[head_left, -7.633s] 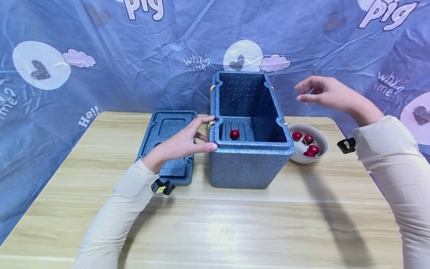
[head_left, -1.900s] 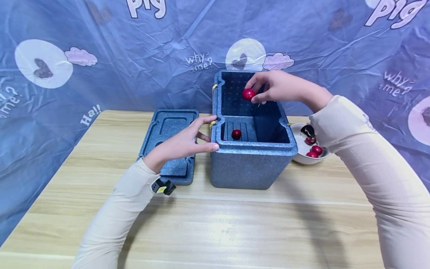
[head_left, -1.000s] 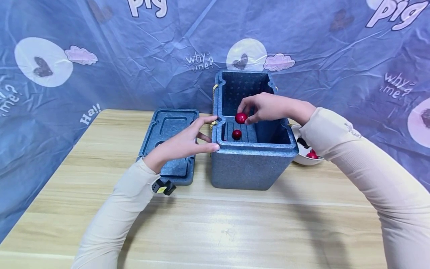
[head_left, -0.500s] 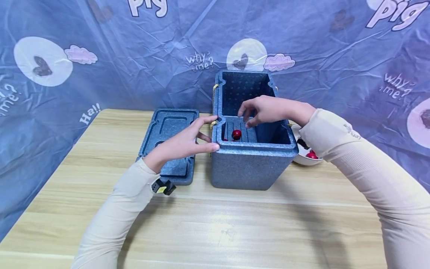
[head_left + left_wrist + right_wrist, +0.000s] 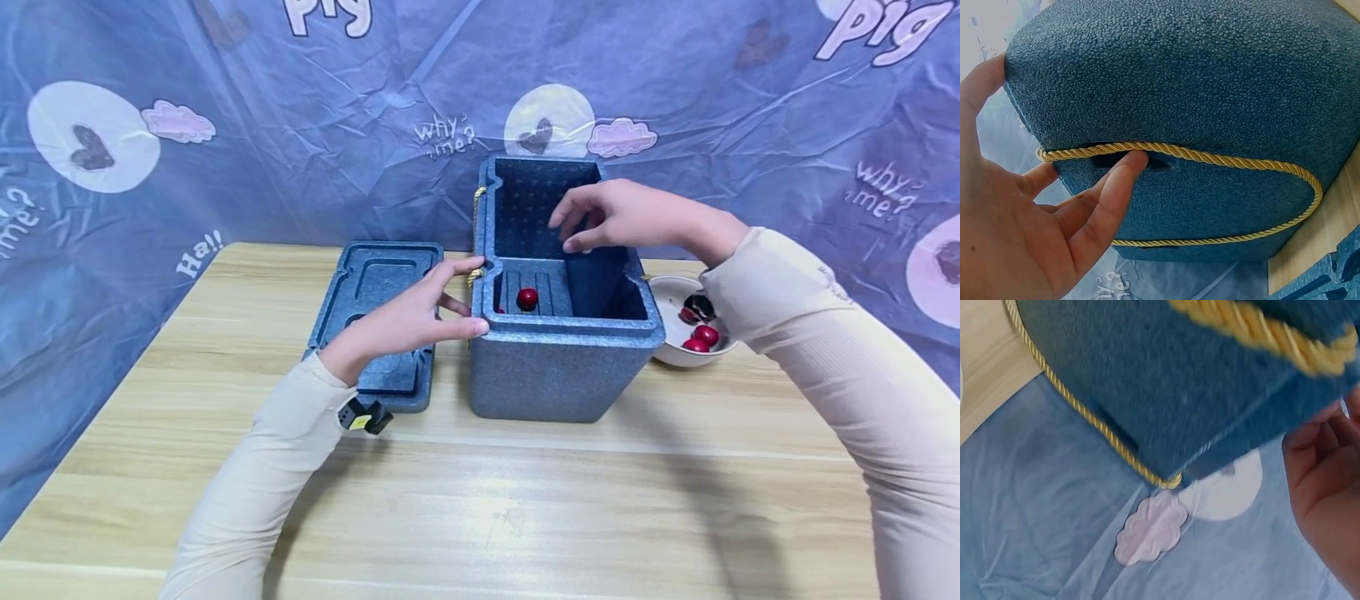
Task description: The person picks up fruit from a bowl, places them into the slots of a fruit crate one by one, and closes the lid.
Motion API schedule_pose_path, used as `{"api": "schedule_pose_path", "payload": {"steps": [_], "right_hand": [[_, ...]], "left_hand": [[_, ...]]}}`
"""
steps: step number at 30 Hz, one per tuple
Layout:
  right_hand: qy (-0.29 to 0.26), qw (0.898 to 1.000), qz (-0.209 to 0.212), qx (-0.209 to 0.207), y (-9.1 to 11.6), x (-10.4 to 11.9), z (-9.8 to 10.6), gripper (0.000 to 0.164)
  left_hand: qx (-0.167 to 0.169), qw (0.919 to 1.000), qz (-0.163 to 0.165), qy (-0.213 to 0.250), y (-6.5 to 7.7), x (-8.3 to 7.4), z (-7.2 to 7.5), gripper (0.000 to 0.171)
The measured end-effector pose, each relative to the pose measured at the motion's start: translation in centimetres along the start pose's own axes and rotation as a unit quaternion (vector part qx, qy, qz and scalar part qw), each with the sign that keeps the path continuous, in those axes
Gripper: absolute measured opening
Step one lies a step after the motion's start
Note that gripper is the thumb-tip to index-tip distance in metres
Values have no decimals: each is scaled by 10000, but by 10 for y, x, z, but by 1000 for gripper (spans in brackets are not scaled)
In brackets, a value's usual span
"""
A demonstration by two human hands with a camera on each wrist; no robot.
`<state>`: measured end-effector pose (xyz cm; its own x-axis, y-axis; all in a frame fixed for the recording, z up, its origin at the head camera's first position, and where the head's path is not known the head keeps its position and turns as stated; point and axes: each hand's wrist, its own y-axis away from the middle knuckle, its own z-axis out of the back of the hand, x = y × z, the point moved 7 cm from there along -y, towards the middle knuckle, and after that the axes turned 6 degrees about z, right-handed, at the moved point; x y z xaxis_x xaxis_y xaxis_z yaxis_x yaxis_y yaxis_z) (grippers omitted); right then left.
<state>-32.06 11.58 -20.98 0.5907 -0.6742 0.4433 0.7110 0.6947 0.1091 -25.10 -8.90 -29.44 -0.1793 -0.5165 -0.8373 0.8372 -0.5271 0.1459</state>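
Note:
A speckled blue-grey foam box (image 5: 555,379) stands uncovered on the table. On its floor lies a glossy red round fruit (image 5: 527,298), and the edge of another red one (image 5: 501,312) peeks out by the left wall. My left hand (image 5: 408,321) rests spread against the box's left side, thumb at the near corner. In the left wrist view one finger touches the gold rope (image 5: 1229,161). My right hand (image 5: 630,215) hovers over the box's right side with fingers loosely bent and nothing between them. A white bowl (image 5: 667,354) on the right holds several red fruits (image 5: 703,335).
The box's lid (image 5: 386,333) lies flat on the table (image 5: 450,508), left of the box and under the left forearm. Right behind the table hangs a blue printed cloth (image 5: 337,150). The right sleeve (image 5: 787,300) passes over part of the bowl.
My right hand carried a red fruit from the bowl side into the box, let it go, and has now risen and drawn back right. The left hand has stayed on the box.

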Motion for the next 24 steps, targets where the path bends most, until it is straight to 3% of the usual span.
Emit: {"api": "schedule_pose_path", "payload": {"steps": [7, 14, 24], "right_hand": [[-93, 9977, -267, -617, 26, -13, 27, 31], [-293, 9915, -674, -1075, 54, -43, 50, 34], [-521, 9825, -1330, -1195, 88, -101, 53, 26]], "left_hand": [[22, 10000, 5, -48, 1, -2, 0, 80], [3, 10000, 28, -95, 2, -3, 0, 79], [-6, 10000, 14, -32, 2, -2, 1, 80]]}}
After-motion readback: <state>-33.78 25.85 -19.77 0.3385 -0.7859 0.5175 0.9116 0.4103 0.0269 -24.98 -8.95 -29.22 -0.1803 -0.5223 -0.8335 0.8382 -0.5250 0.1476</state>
